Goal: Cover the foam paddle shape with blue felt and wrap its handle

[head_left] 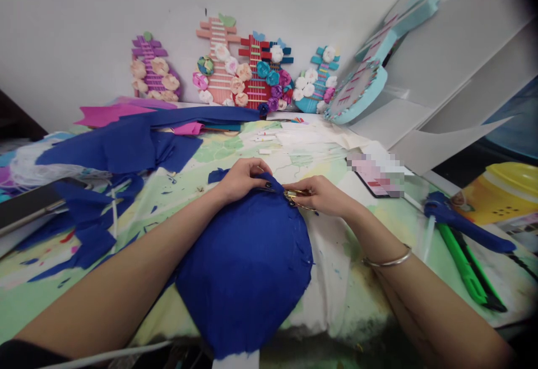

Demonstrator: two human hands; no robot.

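Blue fabric-covered piece (pixel 247 268) front and center here, lying at the near side of the patterned tablecloth (pixel 227 145), rounded body toward the person and a bit of white poking out at the near end. The left hand (pixel 247 181) has its thumb and fingers pinched on the cloth along the far edge. The right hand (pixel 317 195) is closed around some gold scissors (pixel 305 192), tips right up at that same edge, just beside the left thumb; can't really tell how wide the blades are. Off to the left there's a heap of blue fabric (pixel 117 145) plus loose scraps. On the right you've got a phone (pixel 370 176), a blue glue gun (pixel 466 220) and a green cutter (pixel 462 262). Flower-covered, instrument-shaped crafts (pixel 217 64) line the back wall.
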